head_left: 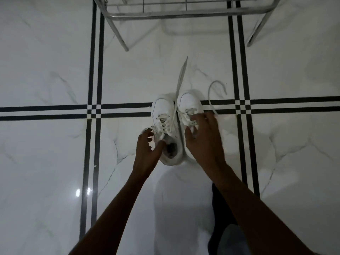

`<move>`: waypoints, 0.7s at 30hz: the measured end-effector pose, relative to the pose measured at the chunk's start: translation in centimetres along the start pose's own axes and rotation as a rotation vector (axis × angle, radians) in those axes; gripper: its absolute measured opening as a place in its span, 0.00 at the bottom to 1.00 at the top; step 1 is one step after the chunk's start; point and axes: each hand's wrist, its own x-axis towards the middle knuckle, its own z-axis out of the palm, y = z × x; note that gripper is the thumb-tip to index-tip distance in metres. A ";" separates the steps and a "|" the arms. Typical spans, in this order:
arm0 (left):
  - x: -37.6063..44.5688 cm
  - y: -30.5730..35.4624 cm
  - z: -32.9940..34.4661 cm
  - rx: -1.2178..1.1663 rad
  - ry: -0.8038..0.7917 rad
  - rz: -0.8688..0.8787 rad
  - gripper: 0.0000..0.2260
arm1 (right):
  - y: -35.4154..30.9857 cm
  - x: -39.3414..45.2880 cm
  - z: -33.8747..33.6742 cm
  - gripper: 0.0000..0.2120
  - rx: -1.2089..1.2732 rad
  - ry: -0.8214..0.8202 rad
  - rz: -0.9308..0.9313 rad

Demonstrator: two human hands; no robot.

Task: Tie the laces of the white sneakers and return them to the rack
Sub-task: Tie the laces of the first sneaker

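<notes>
Two white sneakers stand side by side on the floor, toes pointing away from me. The left sneaker (162, 111) has my left hand (147, 147) at its collar, thumb hooked at the opening, fingers by a loose lace end. My right hand (204, 137) rests over the right sneaker (189, 102), fingers spread across its laces and collar. One loose lace (181, 76) runs straight forward between the toes. Another lace (211, 92) curls on the floor to the right. The metal shoe rack (184, 12) stands at the top of the view.
White marble floor tiles (46, 61) with black double stripes lie all around. The rack's slanted legs (120, 35) touch the floor ahead of the sneakers. Dark clothing (220, 218) of mine shows at the bottom, near my right forearm.
</notes>
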 end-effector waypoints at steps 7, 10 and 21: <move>1.9 0.7 0.3 -0.224 0.199 0.077 0.11 | -2.0 2.3 5.1 0.12 -0.098 -0.288 -0.001; 3.1 0.4 0.2 -0.222 0.218 0.183 0.11 | -2.2 3.8 6.0 0.08 -0.146 -0.300 -0.020; 1.1 -0.1 -1.6 -0.303 0.104 0.356 0.05 | -2.8 3.9 5.0 0.12 0.140 -0.282 0.102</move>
